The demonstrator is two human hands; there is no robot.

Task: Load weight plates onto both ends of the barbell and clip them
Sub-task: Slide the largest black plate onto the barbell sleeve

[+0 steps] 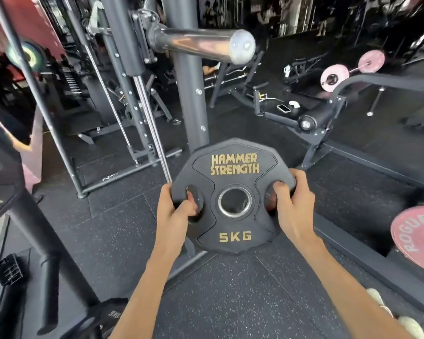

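Below barbell sleeve (201,42), seemingly apart: plate (234,165) edges in left hand (174,211), right hand (294,206) grip.

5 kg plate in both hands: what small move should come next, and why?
Probably lift the 5 kg plate and line its centre hole up with the bare barbell sleeve. The left hand and right hand grip its two handle slots, it is held below the sleeve end, and no plate is on that sleeve yet.

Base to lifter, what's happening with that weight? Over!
Hands: left hand and right hand grip the 5 kg plate by its cutouts. Bare barbell sleeve above the plate. Nothing seen blocking.
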